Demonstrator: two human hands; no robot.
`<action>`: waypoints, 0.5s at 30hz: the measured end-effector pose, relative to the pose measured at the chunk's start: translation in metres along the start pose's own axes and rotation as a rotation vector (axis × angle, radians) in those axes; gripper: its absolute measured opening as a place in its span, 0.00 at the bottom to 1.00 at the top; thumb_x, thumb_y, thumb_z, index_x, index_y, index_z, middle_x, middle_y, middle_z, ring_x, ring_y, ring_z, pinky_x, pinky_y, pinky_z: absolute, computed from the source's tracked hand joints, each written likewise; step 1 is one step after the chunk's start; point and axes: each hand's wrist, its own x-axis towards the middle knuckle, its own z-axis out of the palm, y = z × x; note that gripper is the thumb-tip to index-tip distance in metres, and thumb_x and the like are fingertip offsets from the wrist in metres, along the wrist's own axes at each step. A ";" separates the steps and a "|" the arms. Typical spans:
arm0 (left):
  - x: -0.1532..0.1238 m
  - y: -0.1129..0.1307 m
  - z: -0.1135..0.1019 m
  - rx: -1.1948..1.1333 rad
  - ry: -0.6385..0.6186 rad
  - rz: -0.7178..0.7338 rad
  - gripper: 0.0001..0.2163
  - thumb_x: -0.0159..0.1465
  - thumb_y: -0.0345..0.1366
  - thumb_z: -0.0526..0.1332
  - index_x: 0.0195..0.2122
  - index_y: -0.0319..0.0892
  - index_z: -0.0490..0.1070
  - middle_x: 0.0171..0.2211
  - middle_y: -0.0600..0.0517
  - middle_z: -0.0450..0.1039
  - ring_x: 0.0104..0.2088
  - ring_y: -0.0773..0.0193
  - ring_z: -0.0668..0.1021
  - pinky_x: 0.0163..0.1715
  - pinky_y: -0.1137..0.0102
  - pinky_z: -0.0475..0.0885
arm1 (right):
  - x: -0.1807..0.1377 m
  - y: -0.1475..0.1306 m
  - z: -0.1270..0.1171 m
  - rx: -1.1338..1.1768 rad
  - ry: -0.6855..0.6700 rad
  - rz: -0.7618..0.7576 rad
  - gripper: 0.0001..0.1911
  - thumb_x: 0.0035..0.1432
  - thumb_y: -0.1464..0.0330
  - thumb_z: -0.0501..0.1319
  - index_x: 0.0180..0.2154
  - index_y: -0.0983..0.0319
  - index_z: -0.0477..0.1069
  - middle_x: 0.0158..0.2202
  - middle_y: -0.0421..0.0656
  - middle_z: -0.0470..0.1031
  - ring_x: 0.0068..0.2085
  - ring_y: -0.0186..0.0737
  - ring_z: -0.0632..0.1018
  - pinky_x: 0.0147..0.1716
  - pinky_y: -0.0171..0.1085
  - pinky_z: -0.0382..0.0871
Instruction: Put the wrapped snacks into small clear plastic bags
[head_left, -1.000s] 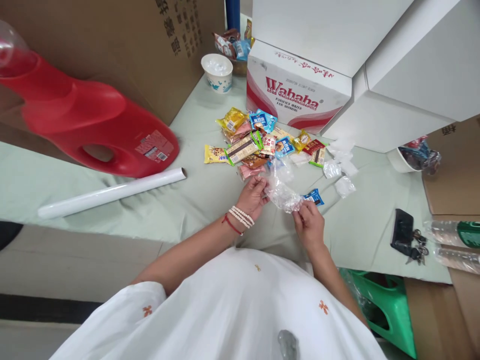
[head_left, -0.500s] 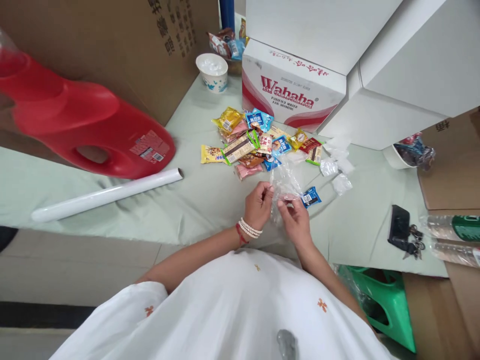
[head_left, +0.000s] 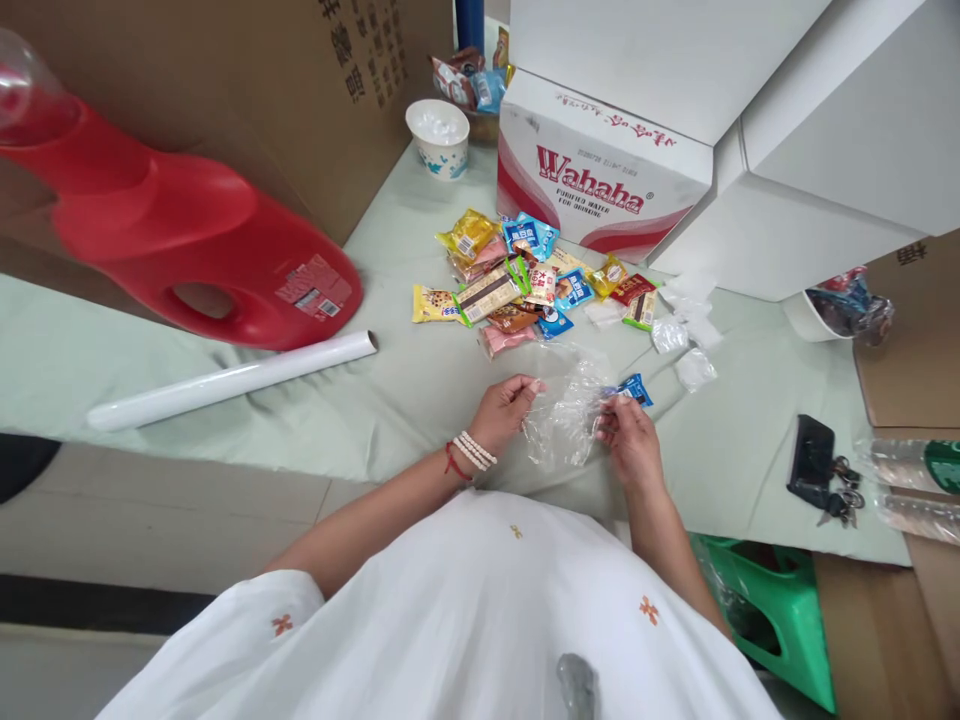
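A clear plastic bag (head_left: 566, 415) is stretched between my two hands above the front of the table. My left hand (head_left: 506, 410), with beaded bracelets at the wrist, pinches its left side. On the other side, my right hand (head_left: 631, 438) grips the bag's right edge between thumb and fingers. Just beyond the right fingertips lies a small blue snack packet (head_left: 636, 389), partly hidden by them. Farther back is a loose pile of wrapped snacks (head_left: 510, 285) in yellow, blue, pink and brown. Several folded clear bags (head_left: 686, 335) lie right of the pile.
A red jug (head_left: 225, 250) and a white roll (head_left: 232, 380) are on the left. Behind the snacks stand a paper cup (head_left: 439, 140) and a Wahaha carton (head_left: 600, 180). At right are a black case with keys (head_left: 814, 465) and plastic bottles (head_left: 915, 465).
My hands have moved apart, the right one going rightward and the left one slightly left. The clear bag has spread wider between them. The view has shifted a little.
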 end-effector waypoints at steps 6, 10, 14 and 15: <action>-0.009 -0.004 0.006 0.122 -0.045 0.015 0.22 0.63 0.56 0.66 0.41 0.39 0.81 0.19 0.59 0.59 0.19 0.70 0.63 0.19 0.74 0.60 | 0.004 0.013 0.015 -0.408 0.171 -0.398 0.24 0.60 0.46 0.64 0.38 0.61 0.76 0.44 0.48 0.75 0.46 0.45 0.76 0.40 0.41 0.77; -0.010 0.000 -0.004 -0.001 -0.012 -0.052 0.25 0.60 0.58 0.68 0.41 0.39 0.81 0.19 0.59 0.56 0.19 0.71 0.60 0.18 0.75 0.57 | 0.016 0.011 0.007 -0.316 0.168 -0.340 0.23 0.55 0.48 0.68 0.36 0.62 0.79 0.43 0.47 0.76 0.43 0.43 0.75 0.39 0.41 0.76; -0.010 0.004 -0.020 -0.090 -0.078 -0.144 0.27 0.56 0.60 0.71 0.40 0.38 0.80 0.19 0.61 0.53 0.19 0.73 0.57 0.17 0.76 0.53 | 0.017 0.002 -0.009 -0.221 -0.035 -0.073 0.24 0.50 0.48 0.72 0.37 0.62 0.81 0.34 0.43 0.76 0.32 0.37 0.73 0.29 0.36 0.72; -0.010 0.005 -0.024 -0.088 -0.111 -0.161 0.27 0.56 0.60 0.71 0.40 0.38 0.80 0.20 0.61 0.52 0.19 0.73 0.56 0.17 0.76 0.52 | 0.017 -0.001 -0.012 -0.223 -0.071 -0.042 0.24 0.49 0.49 0.73 0.37 0.62 0.82 0.31 0.42 0.75 0.30 0.36 0.72 0.27 0.35 0.70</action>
